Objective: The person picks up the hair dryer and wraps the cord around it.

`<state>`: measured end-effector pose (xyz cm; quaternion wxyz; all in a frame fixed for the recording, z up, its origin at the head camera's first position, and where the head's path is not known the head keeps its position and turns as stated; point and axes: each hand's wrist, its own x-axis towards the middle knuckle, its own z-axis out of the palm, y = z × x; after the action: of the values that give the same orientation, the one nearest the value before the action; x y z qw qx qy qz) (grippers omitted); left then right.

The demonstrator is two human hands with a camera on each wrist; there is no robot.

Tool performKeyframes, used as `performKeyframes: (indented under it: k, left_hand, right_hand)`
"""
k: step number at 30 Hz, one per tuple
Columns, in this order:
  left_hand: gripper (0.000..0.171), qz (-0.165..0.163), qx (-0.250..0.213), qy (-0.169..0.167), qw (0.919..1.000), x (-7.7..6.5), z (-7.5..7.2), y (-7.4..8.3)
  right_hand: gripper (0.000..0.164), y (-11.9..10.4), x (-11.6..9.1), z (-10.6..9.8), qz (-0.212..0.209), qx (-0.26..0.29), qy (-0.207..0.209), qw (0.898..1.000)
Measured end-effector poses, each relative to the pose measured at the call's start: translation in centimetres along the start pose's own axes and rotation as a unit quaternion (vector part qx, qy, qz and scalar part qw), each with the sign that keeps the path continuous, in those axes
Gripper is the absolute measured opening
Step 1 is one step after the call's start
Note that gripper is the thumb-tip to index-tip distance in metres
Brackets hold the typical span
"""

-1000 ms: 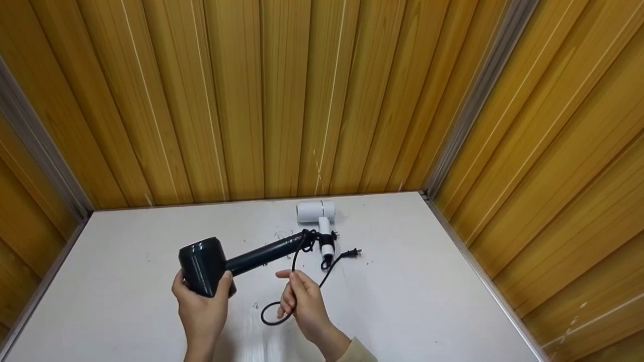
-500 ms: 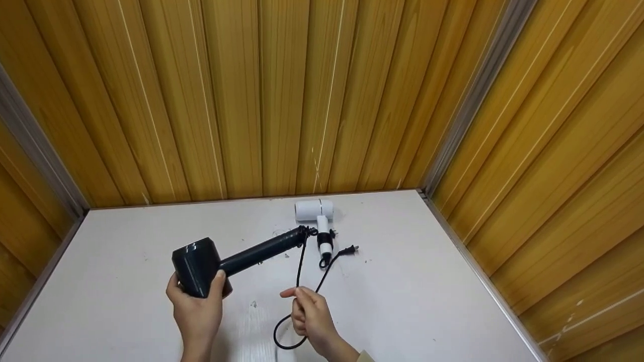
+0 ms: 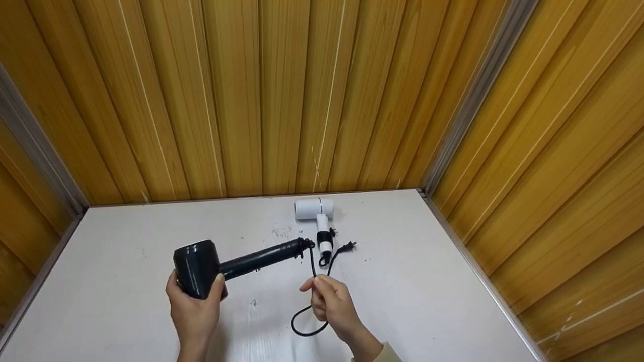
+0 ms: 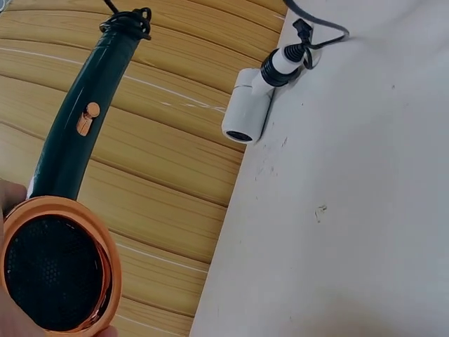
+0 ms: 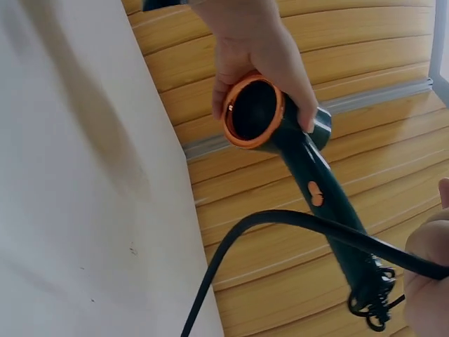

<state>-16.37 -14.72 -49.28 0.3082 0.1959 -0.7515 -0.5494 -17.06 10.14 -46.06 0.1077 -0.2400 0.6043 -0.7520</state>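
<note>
My left hand (image 3: 195,319) grips the barrel of a dark green hair dryer (image 3: 197,269), holding it above the table with its handle pointing right. In the left wrist view, the hair dryer (image 4: 77,140) shows a copper-coloured rim and a copper-coloured switch. A few turns of black power cord (image 5: 280,216) wrap the handle's end. To the right, my right hand (image 3: 336,307) pinches this cord between thumb and fingers. Below the right hand the cord hangs in a loop, and its plug (image 3: 347,247) sticks out beyond the hand.
A white hair dryer (image 3: 313,209) lies near the back of the white table (image 3: 126,281), its black cord bundled around its handle. Wood-patterned panels (image 3: 282,100) wall the back and both sides. Grey metal strips (image 3: 473,95) run along the corners.
My right hand has moved right, drawing the cord away from the handle's end. The green hair dryer has shifted slightly left in my left hand. The white hair dryer stays put.
</note>
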Motion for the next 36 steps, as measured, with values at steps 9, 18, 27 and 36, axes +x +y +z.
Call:
performKeyframes:
  k: [9, 18, 27, 36]
  left_hand:
    - [0.092, 0.088, 0.045, -0.054, 0.9937, -0.9, 0.1, -0.2]
    - [0.094, 0.141, 0.083, -0.088, 0.9826, -1.5, 0.1, -0.8]
    - [0.094, 0.132, 0.083, -0.066, 0.9856, -1.3, -0.3, -1.4]
    - [0.093, 0.079, 0.079, -0.07, 0.9913, -1.1, -0.2, -1.1]
  right_hand:
    - [0.047, -2.8, 1.6, -2.8, -0.021, -0.063, 0.018, 0.998]
    - [0.041, -4.5, 3.2, -4.3, -0.039, -0.072, 0.014, 0.997]
    - [0.045, -6.2, 2.4, -3.3, -0.07, -0.092, -0.032, 0.993]
    - [0.034, -7.9, 1.1, -2.2, -0.099, -0.162, -0.086, 0.978]
